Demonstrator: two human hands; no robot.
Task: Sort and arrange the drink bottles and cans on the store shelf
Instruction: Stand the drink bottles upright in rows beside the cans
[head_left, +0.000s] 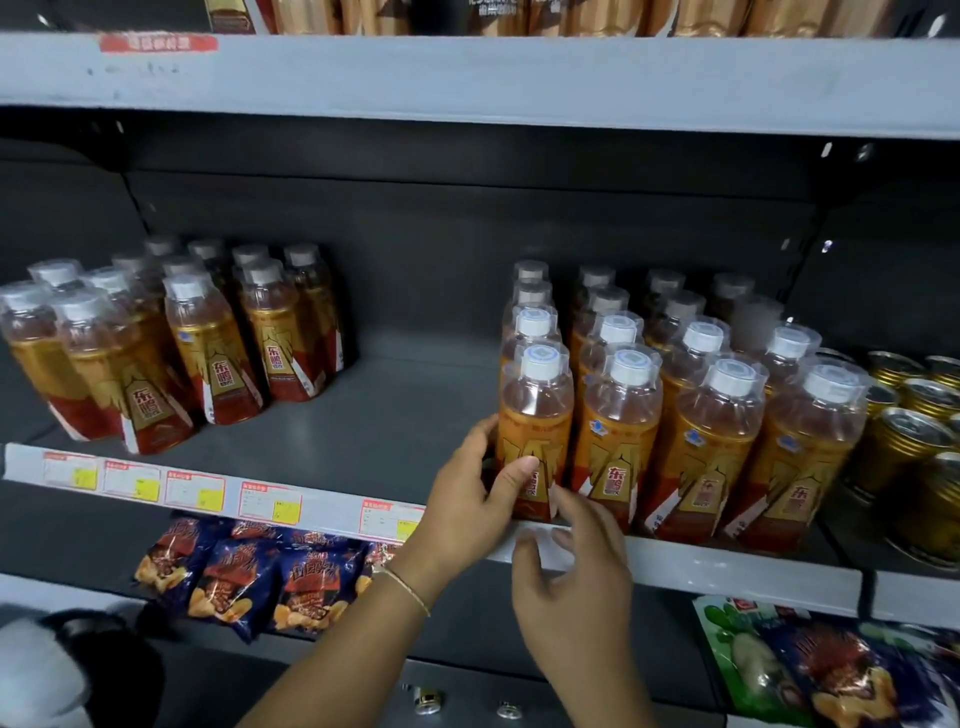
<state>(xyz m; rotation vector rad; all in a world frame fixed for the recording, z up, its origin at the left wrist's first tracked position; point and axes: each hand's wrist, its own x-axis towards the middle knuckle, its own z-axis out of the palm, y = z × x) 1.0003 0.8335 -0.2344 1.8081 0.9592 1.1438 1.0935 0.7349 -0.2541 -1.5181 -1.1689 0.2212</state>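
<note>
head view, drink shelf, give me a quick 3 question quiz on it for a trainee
1. True or false: the left hand holds the front bottle of the leftmost row in the right-hand group.
2. What stands at the far right of the shelf, beside the bottles?
A. gold cans
B. milk cartons
C. glass jars
3. Fill in: the right hand is ____ the shelf's front edge, fingers near the held bottle's base.

Key
1. True; its thumb lies across the label.
2. A, the gold cans.
3. In front of; whether it touches the bottle is unclear.
</note>
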